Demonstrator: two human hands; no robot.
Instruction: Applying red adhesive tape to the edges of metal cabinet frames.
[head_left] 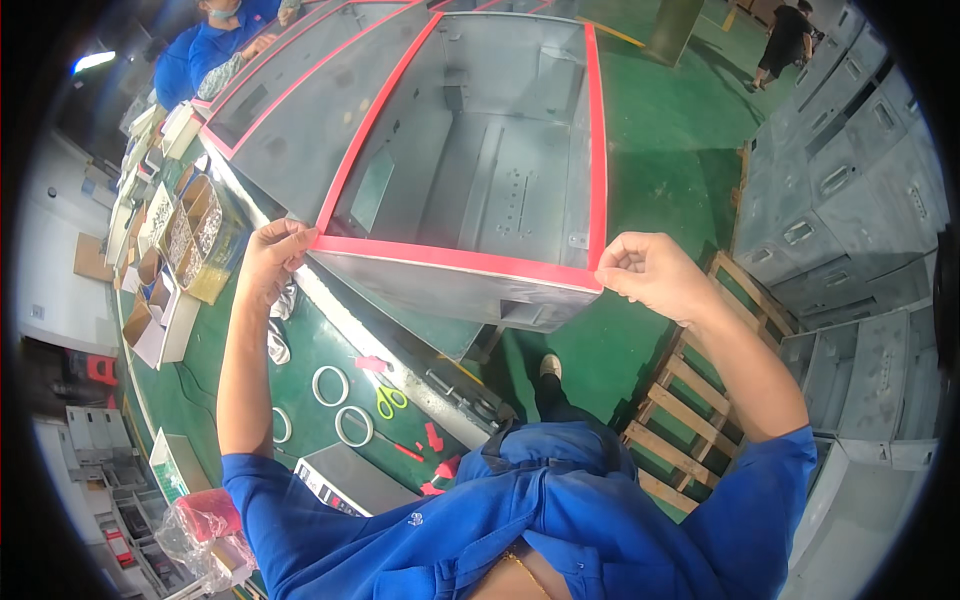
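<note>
A large open grey metal cabinet (500, 150) lies in front of me, its rim edged with red tape (455, 257). My left hand (272, 255) pinches the near left corner of the rim, where the red tape turns. My right hand (650, 272) pinches the near right corner, fingertips closed on the end of the tape strip. The near strip runs straight between both hands.
A green bench at left holds tape rolls (352, 425), yellow-handled scissors (390, 400), red tape scraps and cardboard boxes of small parts (190, 235). Wooden pallets (690, 400) lie at right, grey cabinets (850, 180) beyond. Another person in blue (215, 45) works at the far left.
</note>
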